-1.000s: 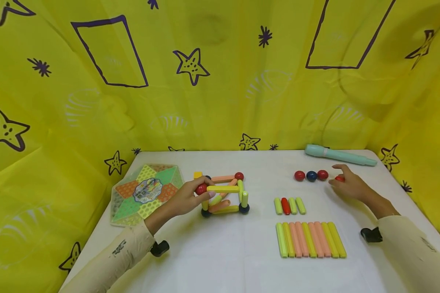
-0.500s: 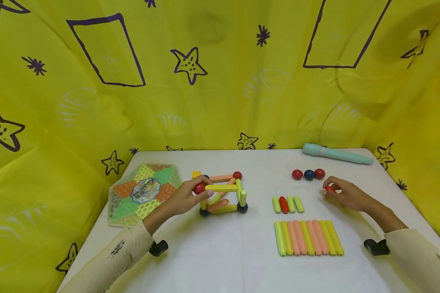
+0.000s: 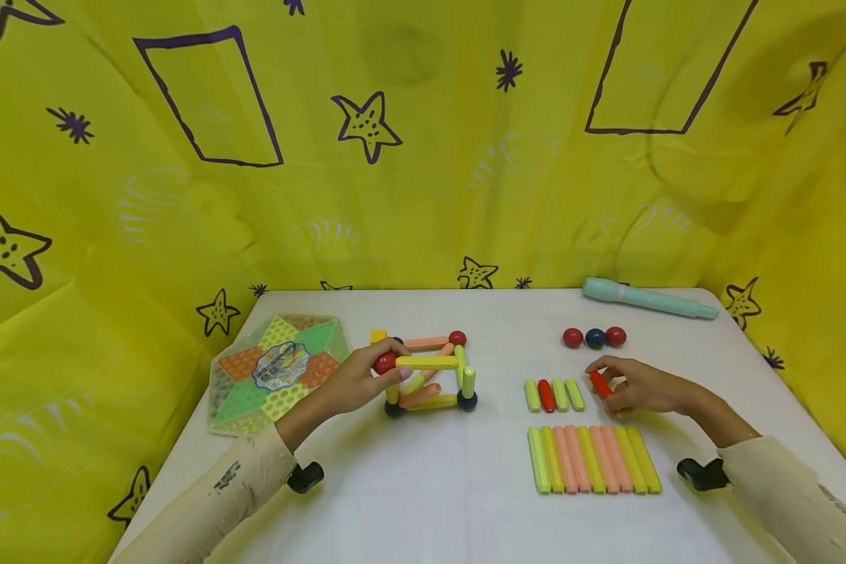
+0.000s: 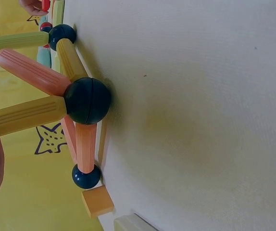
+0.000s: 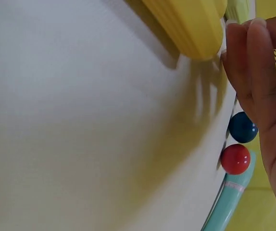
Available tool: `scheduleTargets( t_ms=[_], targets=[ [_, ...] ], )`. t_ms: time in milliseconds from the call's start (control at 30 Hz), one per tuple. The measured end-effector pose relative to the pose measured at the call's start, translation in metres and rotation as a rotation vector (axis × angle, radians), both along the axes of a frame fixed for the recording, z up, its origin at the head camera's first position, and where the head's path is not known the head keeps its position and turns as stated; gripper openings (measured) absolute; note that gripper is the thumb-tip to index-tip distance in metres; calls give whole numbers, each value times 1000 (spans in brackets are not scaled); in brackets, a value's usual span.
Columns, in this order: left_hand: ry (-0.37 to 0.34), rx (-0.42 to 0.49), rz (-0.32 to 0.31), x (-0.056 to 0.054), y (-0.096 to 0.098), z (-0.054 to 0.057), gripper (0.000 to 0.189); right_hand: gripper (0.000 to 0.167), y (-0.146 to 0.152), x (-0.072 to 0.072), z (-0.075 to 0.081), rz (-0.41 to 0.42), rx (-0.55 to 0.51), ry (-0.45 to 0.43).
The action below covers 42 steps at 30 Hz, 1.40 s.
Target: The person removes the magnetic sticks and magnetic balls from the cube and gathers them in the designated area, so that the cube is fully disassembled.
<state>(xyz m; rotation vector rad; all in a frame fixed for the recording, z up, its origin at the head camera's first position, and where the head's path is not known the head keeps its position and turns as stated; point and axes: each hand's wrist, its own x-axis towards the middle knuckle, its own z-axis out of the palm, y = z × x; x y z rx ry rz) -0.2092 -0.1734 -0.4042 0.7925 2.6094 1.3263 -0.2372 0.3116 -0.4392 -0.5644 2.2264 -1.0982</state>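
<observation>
In the head view, my left hand [image 3: 363,381] grips the red ball [image 3: 385,363] at the upper near-left corner of a framework of sticks and balls. A yellow stick [image 3: 426,363] runs right from that ball. Lower down, a dark blue ball [image 4: 87,101] joins yellow and salmon sticks in the left wrist view. My right hand [image 3: 648,386] pinches a short red stick [image 3: 601,384] between thumb and fingers, just right of a row of short sticks. That row has light green sticks [image 3: 560,395] and one red stick [image 3: 547,395]. Fingers hide the held stick in the right wrist view.
Several long yellow, green and salmon sticks [image 3: 594,460] lie side by side nearer me. Two red balls and a blue ball [image 3: 595,338] stand behind the short row. A teal wand-like object [image 3: 648,298] lies at the back right; a patterned hexagonal box [image 3: 280,372] is at left.
My right hand has come left and nearer me, lifting the short red stick from right of the balls to beside the short row. My left hand keeps hold of the red ball.
</observation>
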Motion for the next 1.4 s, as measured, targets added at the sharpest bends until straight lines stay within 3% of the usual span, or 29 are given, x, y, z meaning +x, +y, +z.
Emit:
scheduleTargets(
  t_ms=[267,800,967,1067,1200,1400],
  targets=[
    [-9,2,11,0,1,0,16,54,-11,0,2,43,124,192],
    [-23,5,13,0,0,-1,17,56,-22,1,-5,37,203,185],
    [-15,4,18,-1,0,-1,18,61,-20,2,3,15,210,232],
    [-14,3,22,-1,0,-1,18,54,-23,1,13,-22,182,294],
    [-17,6,24,0,0,-1,18,41,-45,1,25,-37,117,329],
    [-7,11,36,0,1,0,17,37,-104,-1,28,53,20,341]
  ],
)
